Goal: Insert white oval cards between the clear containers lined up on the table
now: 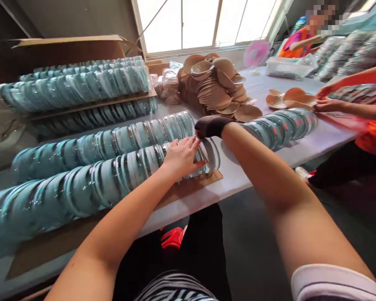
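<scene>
My left hand (183, 155) is bare and lies over the right end of the front row of pale blue-green round discs (103, 184), which stand on edge in shiny clear wrapping. Its fingers are stretched out on the wrapping, thumb apart. Close by its fingertips, my right hand (211, 126) wears a dark glove and reaches over the end disc (213, 154) of that row. The gloved fingers are bent together; what they grip, if anything, is hidden. Under the front row lies a brown cardboard sheet (203, 182).
A second disc row (119, 140) lies behind, and a shorter row (282, 127) to the right. Brown shallow bowl-shaped pieces (216, 92) are heaped at the back. A cardboard box (72, 44) holds more discs. Another person's hands (327, 98) work at the right. A pink fan (256, 53) stands behind.
</scene>
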Demonstrator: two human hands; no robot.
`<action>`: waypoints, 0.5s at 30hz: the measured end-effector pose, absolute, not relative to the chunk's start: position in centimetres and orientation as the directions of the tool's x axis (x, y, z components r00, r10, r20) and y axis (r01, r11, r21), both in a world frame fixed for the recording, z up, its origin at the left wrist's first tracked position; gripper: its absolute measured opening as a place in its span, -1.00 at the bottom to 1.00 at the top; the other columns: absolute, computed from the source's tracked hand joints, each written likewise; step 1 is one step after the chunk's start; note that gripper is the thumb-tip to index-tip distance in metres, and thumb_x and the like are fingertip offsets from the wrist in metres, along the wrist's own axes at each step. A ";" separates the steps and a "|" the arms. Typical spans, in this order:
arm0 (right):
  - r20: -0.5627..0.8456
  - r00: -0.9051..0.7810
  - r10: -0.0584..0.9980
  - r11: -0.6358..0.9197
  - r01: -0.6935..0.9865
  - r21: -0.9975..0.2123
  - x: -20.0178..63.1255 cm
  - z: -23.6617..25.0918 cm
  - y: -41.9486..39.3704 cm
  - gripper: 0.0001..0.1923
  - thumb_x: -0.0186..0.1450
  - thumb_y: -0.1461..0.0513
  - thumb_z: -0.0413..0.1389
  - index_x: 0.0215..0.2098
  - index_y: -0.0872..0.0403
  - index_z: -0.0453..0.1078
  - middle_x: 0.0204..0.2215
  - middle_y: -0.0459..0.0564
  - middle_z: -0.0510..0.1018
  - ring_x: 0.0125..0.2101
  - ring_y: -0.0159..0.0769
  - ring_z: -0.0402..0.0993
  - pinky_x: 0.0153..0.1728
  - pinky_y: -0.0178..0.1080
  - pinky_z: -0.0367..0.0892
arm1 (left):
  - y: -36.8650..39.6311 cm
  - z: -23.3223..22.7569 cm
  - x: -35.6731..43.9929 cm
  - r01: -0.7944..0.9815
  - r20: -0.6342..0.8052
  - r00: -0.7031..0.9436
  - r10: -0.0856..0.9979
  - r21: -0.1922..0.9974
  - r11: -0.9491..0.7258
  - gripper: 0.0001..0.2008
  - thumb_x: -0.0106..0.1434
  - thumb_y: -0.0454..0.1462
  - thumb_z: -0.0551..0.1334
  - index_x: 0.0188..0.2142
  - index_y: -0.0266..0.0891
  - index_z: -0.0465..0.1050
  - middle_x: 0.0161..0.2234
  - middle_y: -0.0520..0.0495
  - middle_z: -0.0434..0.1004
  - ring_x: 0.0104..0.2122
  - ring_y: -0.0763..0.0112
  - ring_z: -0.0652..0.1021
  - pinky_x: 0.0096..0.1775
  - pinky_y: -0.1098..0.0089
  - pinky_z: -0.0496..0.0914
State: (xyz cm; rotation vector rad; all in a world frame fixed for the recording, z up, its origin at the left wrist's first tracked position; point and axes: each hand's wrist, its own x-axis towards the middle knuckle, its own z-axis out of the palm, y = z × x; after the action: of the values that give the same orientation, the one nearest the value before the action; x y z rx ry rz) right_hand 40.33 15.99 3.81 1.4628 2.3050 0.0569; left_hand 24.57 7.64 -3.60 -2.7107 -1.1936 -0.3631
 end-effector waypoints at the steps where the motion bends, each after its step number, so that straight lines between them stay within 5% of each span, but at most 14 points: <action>1: -0.347 -0.378 0.858 0.476 0.840 0.262 39.6 3.9 16.4 -0.63 0.29 0.24 0.07 -0.04 0.26 0.55 -0.19 0.20 0.64 -0.33 -0.29 0.49 -0.31 -0.28 0.26 | 7.7 -3.8 24.5 0.740 0.287 0.654 0.700 -0.051 -0.670 -0.26 0.34 0.12 0.06 0.36 -0.25 0.12 0.35 -0.20 0.20 0.31 0.08 0.25 0.27 0.01 0.15; 7: -0.252 -0.409 0.877 0.471 0.834 0.287 39.5 3.8 16.1 -0.65 0.21 0.27 0.14 -0.07 0.23 0.57 -0.21 0.23 0.64 -0.27 -0.16 0.53 -0.29 -0.23 0.28 | 7.8 -3.7 24.4 0.734 0.278 0.661 0.697 -0.043 -0.678 -0.25 0.34 0.10 0.07 0.35 -0.32 0.11 0.33 -0.26 0.22 0.29 0.06 0.27 0.24 -0.04 0.17; 10: -0.049 -0.438 0.898 0.439 0.879 0.185 41.9 2.4 13.0 -0.68 0.24 0.21 0.07 -0.14 0.18 0.57 -0.26 0.19 0.64 -0.29 -0.15 0.55 -0.35 -0.26 0.22 | 7.6 -3.6 24.5 0.744 0.281 0.643 0.713 -0.006 -0.668 -0.23 0.30 0.10 0.12 0.35 -0.28 0.11 0.34 -0.22 0.22 0.30 0.10 0.26 0.25 -0.02 0.17; 15: 0.224 -0.224 0.948 0.239 0.970 -0.042 44.5 -4.1 4.4 -0.67 0.28 0.13 0.00 -0.26 0.15 0.54 -0.33 0.13 0.64 -0.31 -0.16 0.56 -0.36 -0.27 0.20 | 7.5 -3.4 24.6 0.759 0.256 0.626 0.737 0.021 -0.651 -0.24 0.29 0.11 0.14 0.34 -0.22 0.12 0.34 -0.20 0.21 0.30 0.09 0.27 0.27 0.00 0.13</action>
State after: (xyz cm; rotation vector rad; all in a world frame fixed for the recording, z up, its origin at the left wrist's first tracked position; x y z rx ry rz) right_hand 44.53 4.41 -4.06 2.0659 2.6245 0.1788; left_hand 24.62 7.51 -3.42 -2.7514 -1.2687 -0.3709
